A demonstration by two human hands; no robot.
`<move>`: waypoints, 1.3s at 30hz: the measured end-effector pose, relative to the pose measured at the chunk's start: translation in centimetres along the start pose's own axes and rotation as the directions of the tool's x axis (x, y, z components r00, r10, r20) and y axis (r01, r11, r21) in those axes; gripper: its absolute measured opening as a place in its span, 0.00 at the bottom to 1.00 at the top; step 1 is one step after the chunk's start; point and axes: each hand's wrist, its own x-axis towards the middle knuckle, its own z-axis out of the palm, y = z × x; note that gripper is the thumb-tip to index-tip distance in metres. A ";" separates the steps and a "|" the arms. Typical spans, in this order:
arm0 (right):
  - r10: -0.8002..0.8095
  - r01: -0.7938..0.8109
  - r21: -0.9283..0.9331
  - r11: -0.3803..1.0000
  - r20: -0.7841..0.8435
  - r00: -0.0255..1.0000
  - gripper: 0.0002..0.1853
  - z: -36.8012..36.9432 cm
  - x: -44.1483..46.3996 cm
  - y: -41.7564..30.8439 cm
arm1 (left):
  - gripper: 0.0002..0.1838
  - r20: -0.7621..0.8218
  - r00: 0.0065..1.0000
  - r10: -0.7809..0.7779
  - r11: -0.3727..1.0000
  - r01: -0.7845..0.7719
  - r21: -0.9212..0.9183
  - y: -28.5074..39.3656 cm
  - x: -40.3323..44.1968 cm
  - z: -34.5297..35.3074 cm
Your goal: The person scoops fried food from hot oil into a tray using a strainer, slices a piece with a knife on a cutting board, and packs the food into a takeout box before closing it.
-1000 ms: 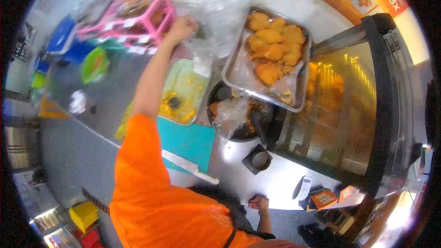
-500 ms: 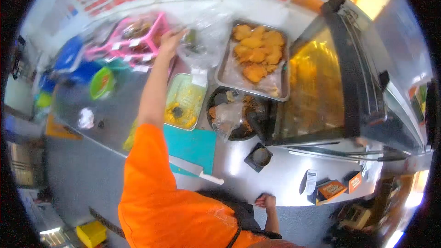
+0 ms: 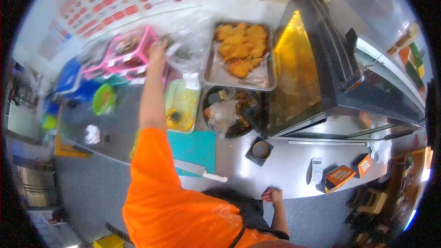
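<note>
My left hand (image 3: 157, 50) reaches far across the counter to the pink basket (image 3: 149, 36), beside a clear plastic bag (image 3: 183, 55) with something green inside. Its fingers are blurred, so whether they grip anything is unclear. Near the front edge of the counter, my right hand (image 3: 273, 195) hangs with curled fingers and nothing visible in it. A knife (image 3: 190, 167) with a white handle lies across the teal cutting board (image 3: 202, 144), under my left arm. Behind the board sits a metal tray (image 3: 193, 98) with yellow crumbs.
Breaded fried pieces (image 3: 241, 48) fill part of a metal tray (image 3: 207, 76). A dark round pan (image 3: 243, 131) holds crumbs and a plastic bag. The glass display case (image 3: 298, 73) stands at right. A small black scale-like block (image 3: 259, 150) and orange boxes (image 3: 339, 177) rest near the front.
My left hand has shifted left from beside the clear bag to the pink basket. The view has turned slightly right; my right hand stays near the counter's edge.
</note>
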 end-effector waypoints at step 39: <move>-0.624 0.086 -0.621 0.779 -0.757 0.194 0.14 -32.4 -4.5 0.0 | 0.38 0.939 -0.047 -0.342 0.936 -0.108 0.335 9.5 -61.9 36.5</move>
